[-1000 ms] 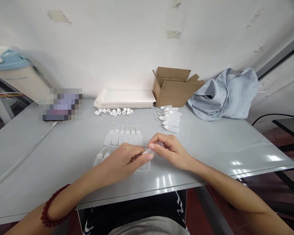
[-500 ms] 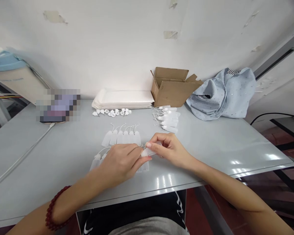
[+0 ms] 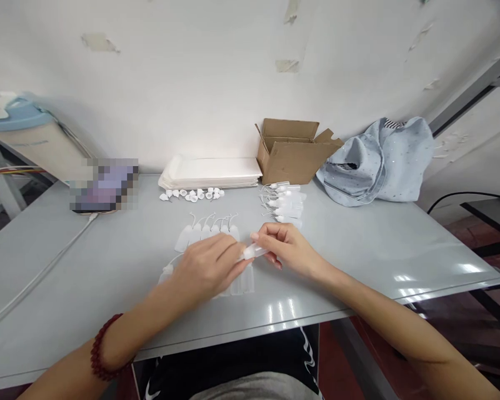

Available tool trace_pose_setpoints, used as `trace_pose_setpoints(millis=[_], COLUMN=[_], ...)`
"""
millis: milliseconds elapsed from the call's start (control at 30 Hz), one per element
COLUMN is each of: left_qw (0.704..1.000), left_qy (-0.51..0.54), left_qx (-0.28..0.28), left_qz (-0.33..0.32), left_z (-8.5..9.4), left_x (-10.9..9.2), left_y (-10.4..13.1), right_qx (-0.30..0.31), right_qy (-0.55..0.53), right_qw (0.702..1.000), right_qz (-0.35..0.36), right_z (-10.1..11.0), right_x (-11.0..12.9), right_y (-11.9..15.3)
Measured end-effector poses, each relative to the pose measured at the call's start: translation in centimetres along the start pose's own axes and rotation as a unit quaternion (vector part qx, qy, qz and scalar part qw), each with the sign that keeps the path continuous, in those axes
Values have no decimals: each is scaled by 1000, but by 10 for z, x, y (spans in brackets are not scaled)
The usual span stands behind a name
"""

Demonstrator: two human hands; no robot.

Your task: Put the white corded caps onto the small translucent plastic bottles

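Between my two hands is a small translucent plastic bottle (image 3: pixel 255 251) with a white neck, lying nearly level above the table. My right hand (image 3: pixel 289 247) is closed around its body, thumb on top. My left hand (image 3: pixel 210 261) pinches the neck end; its fingers hide the tip. Partly under my left hand stand or lie more such bottles (image 3: pixel 245 280) in a row. Behind them is another row of bottles (image 3: pixel 185 238) with thin bent tubes. Several white caps (image 3: pixel 191 195) lie farther back. A pile of tubed bottles (image 3: pixel 287 205) is beyond my right hand.
A stack of white packets (image 3: pixel 216 171) and an open cardboard box (image 3: pixel 300 158) stand along the wall. A pale blue cloth bag (image 3: pixel 383 164) sits at the right. On the left are a phone (image 3: pixel 106 189) with a white cable (image 3: pixel 41 266) and a blue-lidded container (image 3: pixel 33 136).
The bottle and both hands have shifted slightly, and more of the bottle's neck now shows between my fingers. The whole view has tilted a little.
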State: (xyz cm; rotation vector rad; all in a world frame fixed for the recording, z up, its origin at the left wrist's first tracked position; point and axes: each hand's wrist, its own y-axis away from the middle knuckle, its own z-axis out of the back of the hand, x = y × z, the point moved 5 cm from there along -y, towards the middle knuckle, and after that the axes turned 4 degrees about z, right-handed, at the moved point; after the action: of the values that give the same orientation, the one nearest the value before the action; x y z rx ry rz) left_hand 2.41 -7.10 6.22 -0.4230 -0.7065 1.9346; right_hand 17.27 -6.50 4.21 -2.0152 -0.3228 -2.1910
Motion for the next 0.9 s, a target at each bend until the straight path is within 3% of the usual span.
trace_pose_setpoints(millis=[100, 167, 233, 300, 367, 467, 633, 900], left_qw=[993, 978, 950, 922, 912, 910, 907, 907], left_qy=[44, 14, -37, -70, -75, -63, -49, -37], left_qx=[13, 26, 76, 129, 143, 172, 204, 208], left_qz=[106, 207, 300, 359, 376, 372, 365, 364], left_z=[4, 10, 14, 16, 17, 11, -1, -3], left_x=[41, 78, 115, 144, 161, 169, 165, 163], left_y=[1, 7, 18, 30, 38, 42, 43, 44], right_qx=[-97, -187, -259, -306, -324, -325, -309, -266], right_qy=[58, 109, 172, 233, 289, 360, 418, 485], right_qw=[992, 970, 938, 907, 884, 859, 843, 818], right_qz=[56, 115, 151, 172, 176, 162, 136, 157], right_z=[24, 48, 71, 91, 105, 118, 128, 125], right_x=[5, 10, 12, 12, 11, 7, -3, -7], right_y=[-6, -10, -14, -18, -23, -28, -35, -39])
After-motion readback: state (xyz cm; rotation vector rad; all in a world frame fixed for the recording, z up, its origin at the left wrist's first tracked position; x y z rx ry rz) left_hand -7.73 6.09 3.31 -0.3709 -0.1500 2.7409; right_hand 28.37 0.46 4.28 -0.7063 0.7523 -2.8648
